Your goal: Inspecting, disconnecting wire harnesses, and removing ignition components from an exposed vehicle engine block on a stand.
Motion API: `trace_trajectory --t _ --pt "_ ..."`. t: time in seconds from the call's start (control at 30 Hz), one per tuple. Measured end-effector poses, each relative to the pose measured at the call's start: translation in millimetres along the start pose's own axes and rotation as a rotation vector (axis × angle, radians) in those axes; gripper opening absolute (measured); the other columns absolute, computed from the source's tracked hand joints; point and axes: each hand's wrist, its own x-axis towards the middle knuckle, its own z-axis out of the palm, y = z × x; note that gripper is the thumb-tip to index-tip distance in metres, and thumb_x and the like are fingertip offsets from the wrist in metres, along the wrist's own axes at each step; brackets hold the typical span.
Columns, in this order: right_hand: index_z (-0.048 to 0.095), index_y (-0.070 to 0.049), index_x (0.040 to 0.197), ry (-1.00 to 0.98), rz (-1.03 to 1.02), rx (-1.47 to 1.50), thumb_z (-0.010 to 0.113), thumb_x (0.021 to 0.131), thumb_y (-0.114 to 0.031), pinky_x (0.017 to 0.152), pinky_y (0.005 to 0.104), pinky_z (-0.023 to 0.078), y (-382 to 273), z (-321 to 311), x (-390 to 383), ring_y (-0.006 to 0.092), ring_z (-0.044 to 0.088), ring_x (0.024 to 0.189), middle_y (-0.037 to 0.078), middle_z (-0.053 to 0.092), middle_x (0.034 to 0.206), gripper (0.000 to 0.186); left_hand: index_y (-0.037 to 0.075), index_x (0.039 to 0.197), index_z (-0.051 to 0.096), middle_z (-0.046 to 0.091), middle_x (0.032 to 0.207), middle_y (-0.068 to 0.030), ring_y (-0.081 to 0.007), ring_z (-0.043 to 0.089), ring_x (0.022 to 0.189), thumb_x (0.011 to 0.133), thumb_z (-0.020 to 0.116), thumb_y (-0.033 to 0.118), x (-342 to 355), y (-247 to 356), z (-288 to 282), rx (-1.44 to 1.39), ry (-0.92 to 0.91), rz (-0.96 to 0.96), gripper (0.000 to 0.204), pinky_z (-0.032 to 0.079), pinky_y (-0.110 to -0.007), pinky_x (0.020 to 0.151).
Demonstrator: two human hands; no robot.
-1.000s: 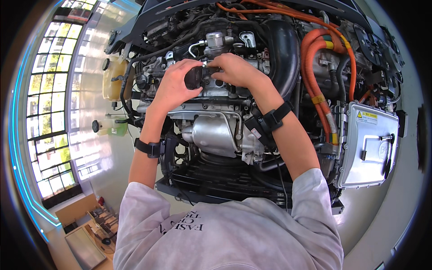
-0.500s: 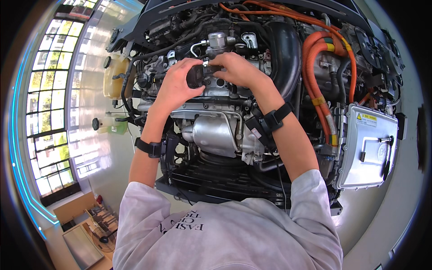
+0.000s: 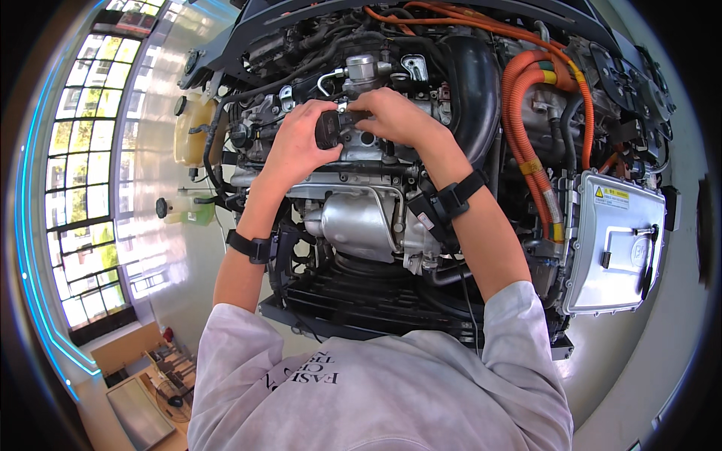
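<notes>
Over the top of the car engine [image 3: 361,143], both of my hands work at one black plastic part, which looks like an ignition coil [image 3: 329,129]. Its blocky dark body sits between the thumb and fingers of my left hand [image 3: 295,143]. From the other side my right hand [image 3: 395,116] pinches the narrower dark end, its fingers bent round it. Beneath the fingers the silver engine cover shows a round dark hole [image 3: 367,138]. The fingertips partly hide how the coil meets the engine. A silver cylindrical pump [image 3: 362,69] stands just beyond my hands.
A thick black intake pipe [image 3: 475,98] curves close by my right forearm. Orange high-voltage cables [image 3: 515,113] run farther right, above a silver control box [image 3: 617,240]. Nearer me lies a silver heat shield [image 3: 357,225]. Two coolant tanks, one a yellowish tank [image 3: 194,131], stand at the left.
The black coil has turned and shifted slightly to the right between my hands. Both hands keep nearly the same place and grip.
</notes>
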Motion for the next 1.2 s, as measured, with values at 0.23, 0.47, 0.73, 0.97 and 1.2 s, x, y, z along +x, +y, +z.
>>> trace_trajectory --t 0.23,0.47,0.73,0.97,1.2 --pt "0.065 0.002 0.104 -0.031 0.027 0.023 0.067 0.072 -0.008 0.078 0.0401 0.049 -2 -2 0 0.0357 0.061 0.087 0.019 0.066 0.094 0.034 0.004 0.111 0.054 0.059 0.106 -0.0132 -0.0314 0.057 0.1 0.064 0.073 0.01 4 6 -1 0.074 -0.055 -0.007 0.051 0.045 -0.037 0.09" --pt "0.065 0.003 0.103 -0.079 -0.015 0.078 0.067 0.072 -0.007 0.076 0.0397 0.049 -4 -5 0 0.0364 0.061 0.086 0.021 0.065 0.093 0.033 0.004 0.11 0.054 0.059 0.105 -0.0124 -0.0305 0.058 0.098 0.063 0.073 0.009 -2 -2 -1 0.003 0.009 0.06 0.051 0.046 -0.036 0.089" --pt "0.064 0.004 0.103 -0.031 -0.057 0.104 0.067 0.072 -0.005 0.076 0.0393 0.049 -3 -3 -1 0.0358 0.061 0.086 0.02 0.064 0.094 0.033 0.006 0.11 0.054 0.059 0.105 -0.0123 -0.0311 0.059 0.097 0.062 0.073 0.008 -3 -5 3 -0.078 0.034 0.033 0.051 0.046 -0.038 0.088" --pt "0.064 0.005 0.103 -0.03 -0.051 0.059 0.067 0.071 -0.005 0.076 0.0399 0.049 -3 -2 1 0.0363 0.061 0.087 0.02 0.064 0.093 0.033 0.006 0.11 0.055 0.059 0.104 -0.0126 -0.0312 0.059 0.096 0.062 0.073 0.008 -1 0 2 0.05 0.024 0.03 0.051 0.046 -0.038 0.088" --pt "0.064 0.004 0.103 0.01 -0.075 0.092 0.066 0.071 -0.004 0.076 0.0398 0.048 -2 -2 -1 0.0363 0.061 0.087 0.02 0.064 0.093 0.033 0.006 0.11 0.054 0.058 0.106 -0.0123 -0.0311 0.057 0.099 0.062 0.073 0.007 -8 -5 3 -0.113 0.022 -0.028 0.052 0.045 -0.037 0.089"
